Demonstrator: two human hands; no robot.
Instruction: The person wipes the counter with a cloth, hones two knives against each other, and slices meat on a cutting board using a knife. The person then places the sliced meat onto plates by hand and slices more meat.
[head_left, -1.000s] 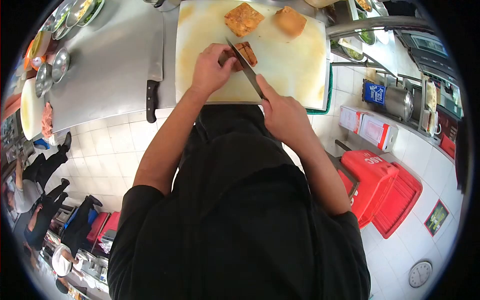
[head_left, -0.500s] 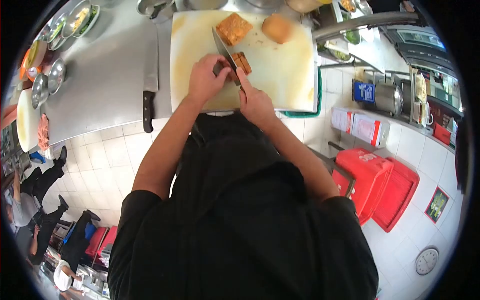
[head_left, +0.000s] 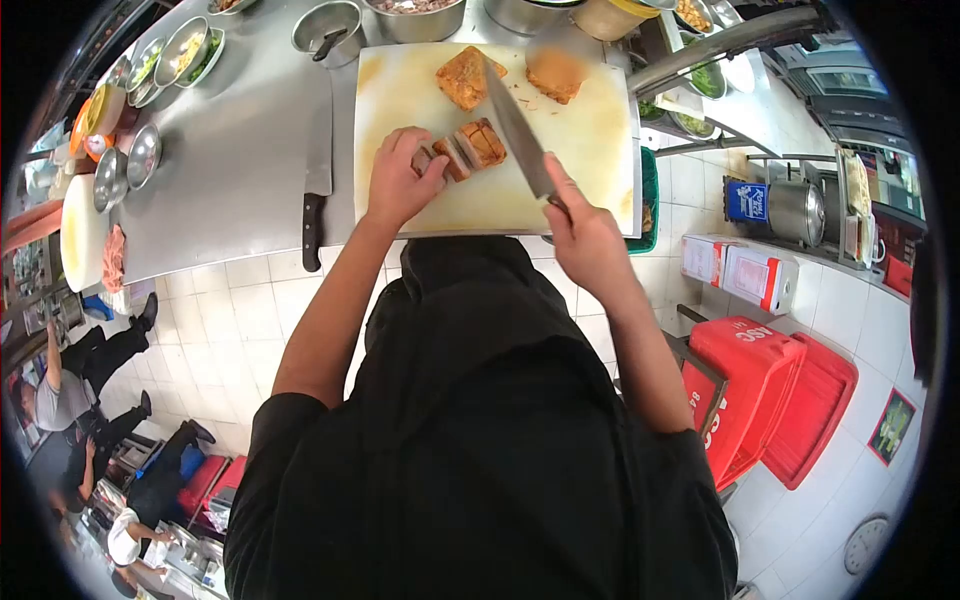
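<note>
My right hand (head_left: pixel 590 245) grips the handle of a kitchen knife (head_left: pixel 518 135). Its blade points up and left across the white cutting board (head_left: pixel 590 185), right of the cut meat. On the board, my left hand (head_left: pixel 400 180) curls around the left end of a row of sliced, crisp-skinned roast pork (head_left: pixel 480 143). Its fingers hide part of the slices there. Farther back lie two larger golden-brown blocks, a left block (head_left: pixel 465 78) near the knife tip and a right block (head_left: pixel 555 78), partly blurred.
A second knife (head_left: pixel 315 205) with a black handle lies left of the board. Behind are a pot with a ladle (head_left: pixel 330 35) and a pan of meat (head_left: pixel 415 15). Metal bowls (head_left: pixel 145 155) stand at left. A metal rail (head_left: pixel 735 48) borders the right. Co-workers (head_left: pixel 65 395) are at lower left.
The knife has come away from the pork and moved right with my right hand. Separate slices now show beside my left hand. The whole view has shifted slightly.
</note>
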